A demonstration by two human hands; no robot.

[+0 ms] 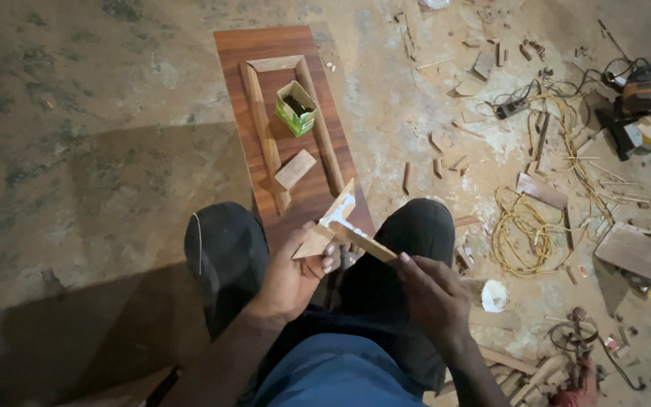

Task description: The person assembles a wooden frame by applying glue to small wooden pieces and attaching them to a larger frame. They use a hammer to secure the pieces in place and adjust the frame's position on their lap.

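My left grip (289, 277) is clamped on a mitred wooden strip (331, 222), fingers curled round its lower end, so the strip rises up and away from the grip toward the board. Its upper cut face shows a white smear. My right grip (432, 295) is closed on a thin wooden stick (367, 243), pinched at the near end; the stick's far end reaches leftward and meets the strip just above the left grip. The two grips sit near each other, above my lap, with my dark-clad knees flanking them left and right.

Just beyond the strip's tip lies the near edge of a long reddish-brown board (236, 45), the bench here, running straight away from me on the floor. On it, past the grips, a small flat wood block (294, 169) rests between two long moulded strips that meet a short one at the far end, forming an open-ended frame (261, 113). Inside the frame stands a small green box (295, 108), its top open, holding dark small parts.

To the left of the left grip the concrete floor (77, 151) gives open room. To the right of the right grip the room is crowded: a white lump just beside my knee, a coil of yellow cable (521, 226), wood offcuts, and farther off a power tool (646, 90).
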